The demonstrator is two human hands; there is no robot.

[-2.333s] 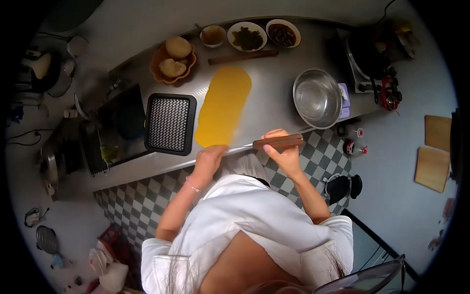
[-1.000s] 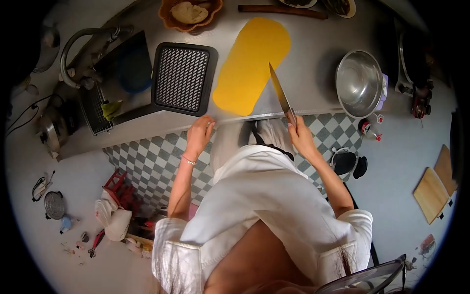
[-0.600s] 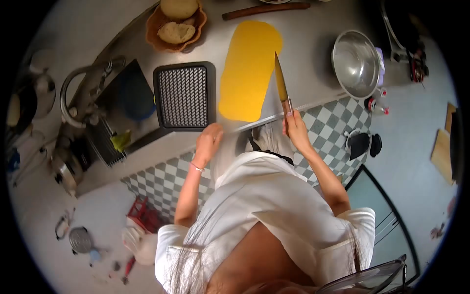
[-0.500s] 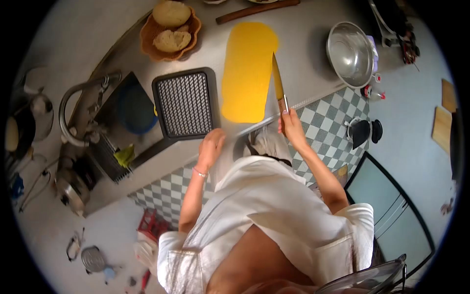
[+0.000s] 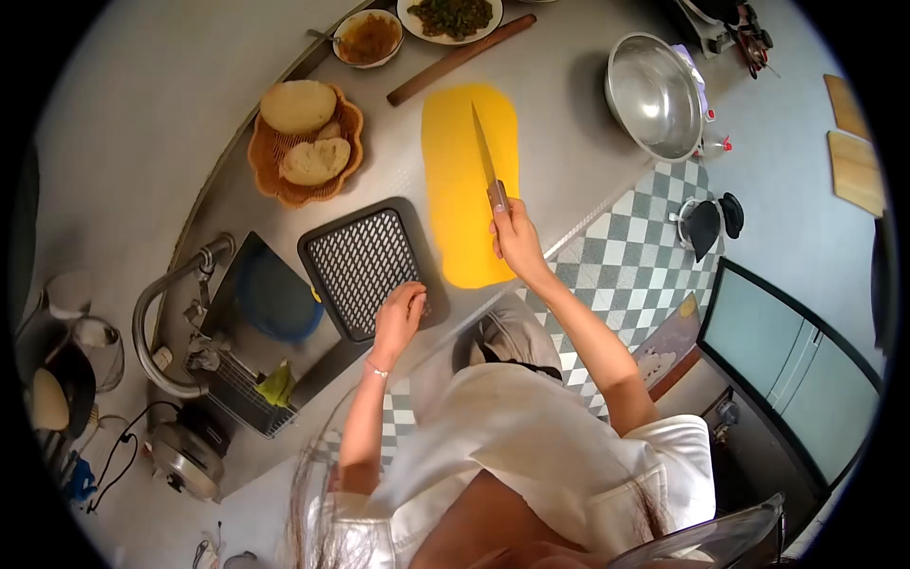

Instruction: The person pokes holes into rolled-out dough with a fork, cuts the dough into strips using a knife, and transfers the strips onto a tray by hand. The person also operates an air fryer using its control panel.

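Note:
My right hand (image 5: pixel 517 241) grips the brown handle of a knife (image 5: pixel 485 150), whose blade points away from me over a long yellow sheet (image 5: pixel 466 228) lying on the steel counter. My left hand (image 5: pixel 399 321) is at the near right corner of a black tray (image 5: pixel 363 266) with a perforated pattern; its fingers are curled together, and whatever they may hold cannot be made out. The tray lies just left of the yellow sheet. Beyond the sheet rests a wooden rolling pin (image 5: pixel 461 60).
A basket (image 5: pixel 353 156) with pale dough-like pieces stands at the back left, near a bowl of sauce (image 5: pixel 368 39) and a plate of greens (image 5: pixel 449 17). A steel bowl (image 5: pixel 654 97) is at the right. The sink and faucet (image 5: pixel 152 308) are at the left.
The view has turned and shifted. The knife has moved from the right edge of the yellow sheet to above its middle. My left hand has come to the tray's near corner.

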